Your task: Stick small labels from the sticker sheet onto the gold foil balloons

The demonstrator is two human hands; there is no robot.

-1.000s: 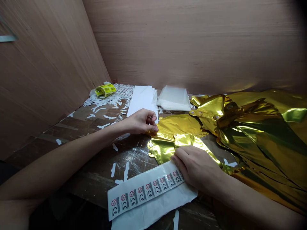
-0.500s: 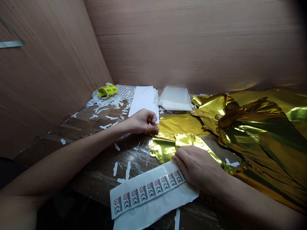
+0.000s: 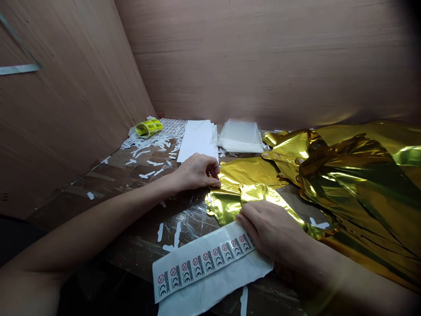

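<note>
My left hand [image 3: 200,172] is pinched at the left edge of a flat gold foil piece [image 3: 250,169]; whatever lies between the fingertips is too small to make out. My right hand [image 3: 263,224] is closed on the upper right end of a white sticker sheet [image 3: 210,274], which bears a row of small printed labels with red symbols and CE marks. The sheet slants across the front edge of the table. Another folded gold foil part [image 3: 255,192] lies just beyond the right knuckles.
A large crumpled gold foil heap [image 3: 355,175] fills the right side. At the back lie white cards [image 3: 197,140], clear bags [image 3: 240,136], a yellow label roll [image 3: 149,127] and scattered white scraps [image 3: 154,142]. Wooden panels [image 3: 230,57] rise behind and left.
My left hand has shifted slightly right and down along the foil's left edge. The right hand and the sticker sheet have hardly moved; the view has shifted a little.
</note>
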